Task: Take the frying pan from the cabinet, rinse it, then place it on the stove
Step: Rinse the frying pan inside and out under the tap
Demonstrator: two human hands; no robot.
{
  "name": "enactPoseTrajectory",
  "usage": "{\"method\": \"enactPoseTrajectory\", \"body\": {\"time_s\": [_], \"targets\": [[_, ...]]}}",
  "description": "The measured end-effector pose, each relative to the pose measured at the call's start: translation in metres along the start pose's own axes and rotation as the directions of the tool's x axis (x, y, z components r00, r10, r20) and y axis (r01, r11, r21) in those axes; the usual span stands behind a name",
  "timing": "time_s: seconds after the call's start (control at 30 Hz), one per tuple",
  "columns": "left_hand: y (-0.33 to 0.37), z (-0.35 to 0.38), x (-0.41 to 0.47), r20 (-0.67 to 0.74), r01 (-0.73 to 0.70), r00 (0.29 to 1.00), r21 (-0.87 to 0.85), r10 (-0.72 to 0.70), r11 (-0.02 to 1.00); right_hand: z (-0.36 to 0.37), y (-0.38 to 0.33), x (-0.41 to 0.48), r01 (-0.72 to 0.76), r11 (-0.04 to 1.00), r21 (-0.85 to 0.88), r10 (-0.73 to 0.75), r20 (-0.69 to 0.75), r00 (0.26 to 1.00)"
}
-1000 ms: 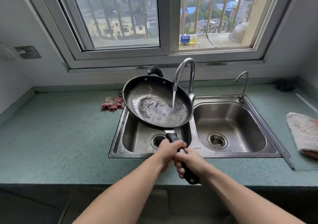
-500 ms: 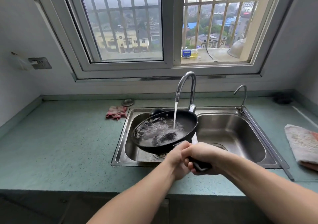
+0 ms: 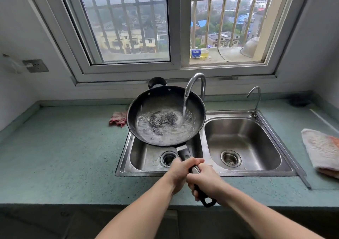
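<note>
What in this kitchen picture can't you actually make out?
All in the head view:
- Stove: not in the frame.
- Frying pan bottom: hidden under churning water.
- Pan handle's middle: covered by the left hand and right hand.
- Left basin: largely hidden behind the pan.
- Bottle label on the window ledge: too small to read.
- Towel: cut off by the right edge.

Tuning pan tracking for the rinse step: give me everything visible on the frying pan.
The round black metal frying pan is held over the left basin of the steel double sink, tilted with its inside toward the camera. Its dark inside holds churning water; the stream from the curved chrome tap lands right of centre. A small black loop handle sits on the far rim. The long black handle points toward the person; the left-hand grip wraps it nearer the pan, the right-hand grip behind.
</note>
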State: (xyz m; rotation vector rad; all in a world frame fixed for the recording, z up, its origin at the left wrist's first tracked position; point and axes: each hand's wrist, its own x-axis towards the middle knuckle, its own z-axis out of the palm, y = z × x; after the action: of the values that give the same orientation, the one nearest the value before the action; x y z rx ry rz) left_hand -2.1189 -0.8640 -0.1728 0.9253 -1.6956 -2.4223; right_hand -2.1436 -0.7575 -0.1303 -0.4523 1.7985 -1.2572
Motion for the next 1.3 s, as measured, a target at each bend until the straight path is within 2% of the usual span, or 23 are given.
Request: {"method": "enactPoseTrajectory", "body": {"time_s": [0.17, 0.27, 0.37, 0.47, 0.6, 0.8, 0.97, 1.13, 1.23, 1.3], "targets": [[0.010, -0.006, -0.003, -0.129, -0.045, 0.990, 0.147, 0.064, 0.988, 0.001, -0.007, 0.003, -0.005, 0.978, 0.210, -0.026, 0.141, 0.990], [0.018, -0.006, -0.003, -0.198, 0.020, 0.980, 0.218, 0.024, 0.976, -0.001, -0.013, 0.005, -0.134, 0.926, 0.353, 0.058, 0.217, 0.974], [0.024, 0.001, -0.006, -0.187, 0.051, 0.982, 0.158, -0.021, 0.986, -0.011, -0.025, 0.003, -0.257, 0.882, 0.395, 0.155, 0.274, 0.949], [0.026, 0.009, -0.009, -0.127, 0.115, 0.986, 0.034, -0.110, 0.993, -0.019, -0.036, -0.001, -0.298, 0.898, 0.324, 0.226, 0.242, 0.944], [0.017, 0.016, -0.013, 0.030, 0.178, 0.984, -0.051, -0.177, 0.983, -0.022, -0.042, -0.006, -0.271, 0.954, 0.125, 0.255, 0.129, 0.958], [0.006, 0.031, -0.011, 0.234, 0.279, 0.943, -0.160, -0.238, 0.947, -0.028, -0.027, -0.016, -0.162, 0.959, -0.232, 0.153, -0.055, 0.987], [-0.004, 0.034, -0.003, 0.224, 0.262, 0.949, -0.164, -0.223, 0.951, -0.027, 0.005, -0.011, -0.080, 0.930, -0.358, 0.035, -0.130, 0.991], [-0.016, 0.025, 0.001, 0.085, 0.190, 0.980, -0.097, -0.182, 0.977, -0.013, 0.020, -0.006, 0.004, 0.974, -0.226, -0.024, -0.084, 0.996], [-0.013, 0.012, 0.001, 0.046, 0.179, 0.983, -0.039, -0.177, 0.983, 0.001, 0.018, 0.000, 0.009, 1.000, -0.019, -0.010, -0.042, 0.999], [-0.006, 0.001, 0.000, -0.037, 0.161, 0.986, 0.041, -0.160, 0.986, 0.010, 0.014, 0.006, -0.020, 0.988, 0.153, 0.021, -0.003, 1.000]]}}
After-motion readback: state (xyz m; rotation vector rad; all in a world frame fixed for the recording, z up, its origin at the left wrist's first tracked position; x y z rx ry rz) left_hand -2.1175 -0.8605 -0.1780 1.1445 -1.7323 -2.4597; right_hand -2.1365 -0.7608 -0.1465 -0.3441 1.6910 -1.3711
